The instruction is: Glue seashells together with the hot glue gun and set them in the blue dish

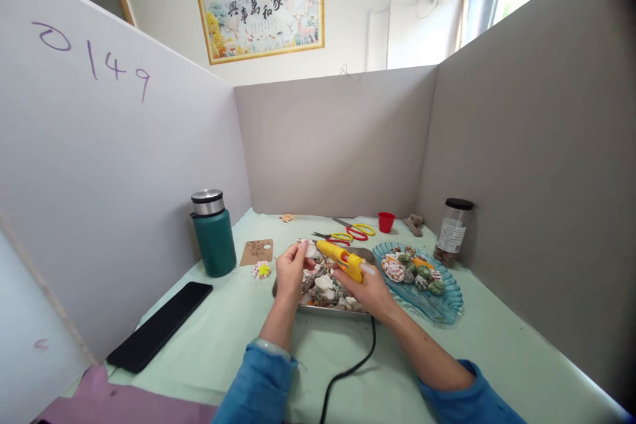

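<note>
My right hand (366,285) is wrapped round a yellow hot glue gun (342,258), its nozzle pointing left. Between the fingertips of my left hand (292,269) is a pale seashell (311,250), right by the nozzle; whether the two touch I cannot tell. Both hands are above a metal tray (330,311) heaped with shells and small stones. A black cord (348,371) runs from below the tray's right side toward me. Just left of the tray lies a small shell-covered disc with a yellow star (262,270).
To the left stand a green bottle (214,242), a brown card (257,252) and a black phone-like slab (161,324). A blue glass dish (447,305) of shells, a lidded jar (453,232), a red cup (386,222) and scissors (365,230) sit right and behind. Grey partitions (338,152) enclose the table.
</note>
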`<state>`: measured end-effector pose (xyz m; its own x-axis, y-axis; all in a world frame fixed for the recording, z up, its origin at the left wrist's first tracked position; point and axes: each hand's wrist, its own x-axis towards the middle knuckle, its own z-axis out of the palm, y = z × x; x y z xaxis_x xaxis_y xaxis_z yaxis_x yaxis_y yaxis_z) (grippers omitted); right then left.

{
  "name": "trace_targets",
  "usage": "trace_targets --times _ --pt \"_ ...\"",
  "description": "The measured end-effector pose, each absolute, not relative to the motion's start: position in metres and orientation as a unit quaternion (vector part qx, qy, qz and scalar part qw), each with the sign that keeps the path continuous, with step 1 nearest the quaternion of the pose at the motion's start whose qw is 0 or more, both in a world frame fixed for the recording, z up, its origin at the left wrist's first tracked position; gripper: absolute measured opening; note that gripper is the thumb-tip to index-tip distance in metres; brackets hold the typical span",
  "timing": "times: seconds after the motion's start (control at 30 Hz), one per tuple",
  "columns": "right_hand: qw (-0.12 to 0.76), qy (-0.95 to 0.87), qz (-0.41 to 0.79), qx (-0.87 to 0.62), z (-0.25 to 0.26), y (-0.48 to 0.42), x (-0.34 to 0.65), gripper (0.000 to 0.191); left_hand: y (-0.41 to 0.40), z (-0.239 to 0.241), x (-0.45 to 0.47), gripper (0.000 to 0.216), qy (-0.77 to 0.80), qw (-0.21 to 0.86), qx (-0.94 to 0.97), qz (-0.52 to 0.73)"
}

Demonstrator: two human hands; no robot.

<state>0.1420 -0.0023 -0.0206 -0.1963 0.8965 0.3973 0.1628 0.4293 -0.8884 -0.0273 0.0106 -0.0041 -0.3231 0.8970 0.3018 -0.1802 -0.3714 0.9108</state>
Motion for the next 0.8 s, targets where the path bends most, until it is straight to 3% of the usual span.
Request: trace_targets --times 0.8 --pt "0.5 -0.707 0.328 -0.378 -0.0151 -0.0063 0.141 0.034 0.0125 -0.0114 -0.0276 0.037 0.428 0.351 0.513 0.655"
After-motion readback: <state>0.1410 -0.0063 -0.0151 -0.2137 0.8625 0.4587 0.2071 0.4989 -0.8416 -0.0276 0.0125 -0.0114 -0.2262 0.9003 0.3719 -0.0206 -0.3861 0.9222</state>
